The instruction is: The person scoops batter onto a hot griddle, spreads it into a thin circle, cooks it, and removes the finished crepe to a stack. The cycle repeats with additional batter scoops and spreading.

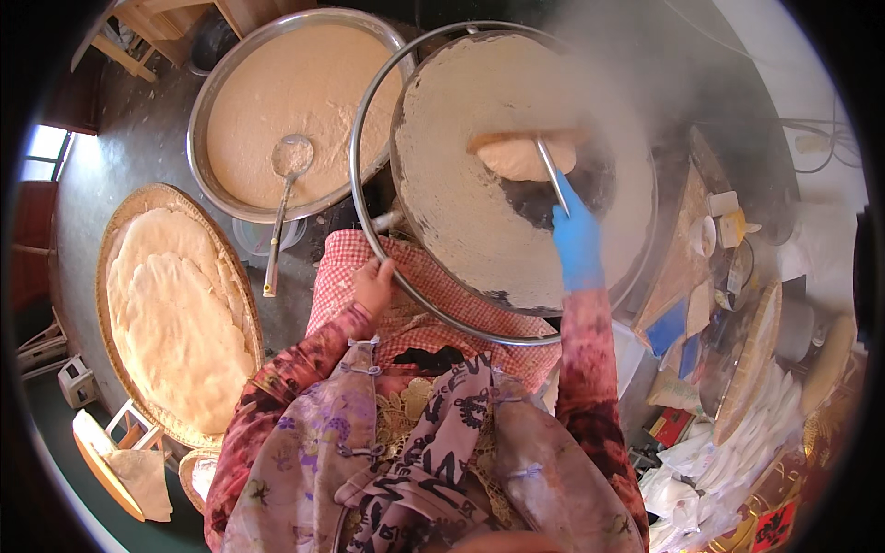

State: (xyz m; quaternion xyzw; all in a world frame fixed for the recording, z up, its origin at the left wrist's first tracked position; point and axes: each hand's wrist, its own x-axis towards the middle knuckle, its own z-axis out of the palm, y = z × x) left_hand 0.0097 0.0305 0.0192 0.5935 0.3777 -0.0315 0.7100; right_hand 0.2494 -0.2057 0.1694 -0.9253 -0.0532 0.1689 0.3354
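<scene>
We observe the right hand (577,241), in a blue glove, with its fingers closed around the thin metal handle of a spreader (525,140), whose wooden blade rests on a pool of pale batter (521,158) near the middle of the round griddle (461,203). Most of the griddle surface carries a thin dried film; a dark bare patch lies just beside the batter. Steam rises over the far right edge. The left hand (373,286) is bare, fingers curled against the checked apron just beside the metal ring (361,138) that circles the griddle; we cannot tell whether it grips the ring. A large basin of batter (304,115) with a ladle (288,184) stands to the left, and a woven tray (124,207) holds finished flatbreads.

Risks, in our judgement: the bare hand sits close to hot metal and could be burned; steam could scald the gloved wrist; batter left pooled may cook thick and uneven.
</scene>
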